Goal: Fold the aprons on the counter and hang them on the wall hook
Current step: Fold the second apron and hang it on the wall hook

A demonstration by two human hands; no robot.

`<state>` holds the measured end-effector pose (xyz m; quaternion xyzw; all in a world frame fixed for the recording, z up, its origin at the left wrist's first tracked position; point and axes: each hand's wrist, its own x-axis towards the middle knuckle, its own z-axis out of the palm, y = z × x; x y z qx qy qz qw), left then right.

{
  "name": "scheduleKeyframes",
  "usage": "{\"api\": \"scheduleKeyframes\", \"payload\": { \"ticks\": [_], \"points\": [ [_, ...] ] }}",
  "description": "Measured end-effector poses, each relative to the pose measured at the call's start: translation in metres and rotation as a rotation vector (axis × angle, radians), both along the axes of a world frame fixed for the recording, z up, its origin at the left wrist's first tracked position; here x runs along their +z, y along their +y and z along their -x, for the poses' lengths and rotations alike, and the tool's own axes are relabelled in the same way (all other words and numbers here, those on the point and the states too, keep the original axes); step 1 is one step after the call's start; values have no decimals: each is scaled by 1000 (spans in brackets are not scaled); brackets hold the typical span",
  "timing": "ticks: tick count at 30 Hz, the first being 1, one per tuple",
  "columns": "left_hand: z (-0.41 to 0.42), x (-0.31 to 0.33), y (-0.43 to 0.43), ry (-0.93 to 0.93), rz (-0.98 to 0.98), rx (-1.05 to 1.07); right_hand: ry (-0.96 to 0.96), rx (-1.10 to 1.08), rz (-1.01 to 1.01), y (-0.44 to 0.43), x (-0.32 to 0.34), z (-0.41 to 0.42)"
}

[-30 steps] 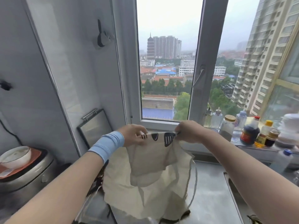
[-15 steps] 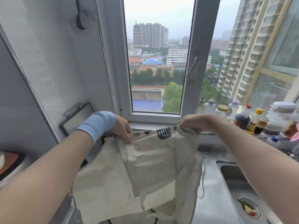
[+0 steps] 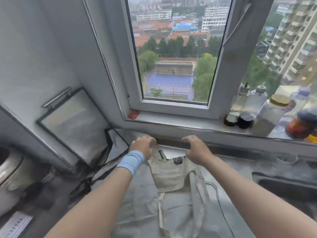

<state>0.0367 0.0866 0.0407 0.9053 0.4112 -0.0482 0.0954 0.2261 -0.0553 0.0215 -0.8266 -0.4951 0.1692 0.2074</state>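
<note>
With curled fingers, my left hand [image 3: 143, 147] and right hand [image 3: 197, 151] pinch the apron [image 3: 171, 174] top on the counter [image 3: 240, 167]; folding barely begun, hanging outstanding.

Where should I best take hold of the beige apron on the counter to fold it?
Take the apron by its two top corners, coming from above on the near side. It lies spread out with that straight top edge toward the window sill, so a pinch at each corner, where the left hand and right hand are, probably keeps it square.
</note>
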Motion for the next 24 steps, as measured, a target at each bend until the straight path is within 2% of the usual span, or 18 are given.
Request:
{"api": "scheduleKeyframes", "payload": {
  "ticks": [5,8,11,14,17,21,24],
  "points": [
    [3,-80,-20,115,292,45,-102,283,269,-8,-81,9],
    [9,-121,-34,188,372,26,-158,383,406,-19,-116,10],
    [11,-158,-44,232,395,-21,-233,373,533,-21,-147,9],
    [12,-182,-52,276,316,-64,-388,320,484,-17,-169,12],
    [13,-195,-46,239,272,-91,-498,354,420,-9,-185,12],
    [12,-187,-26,103,258,-95,-506,307,240,6,-163,9],
    [0,-162,4,32,290,-43,-404,117,284,32,-117,9]
  ]
}}
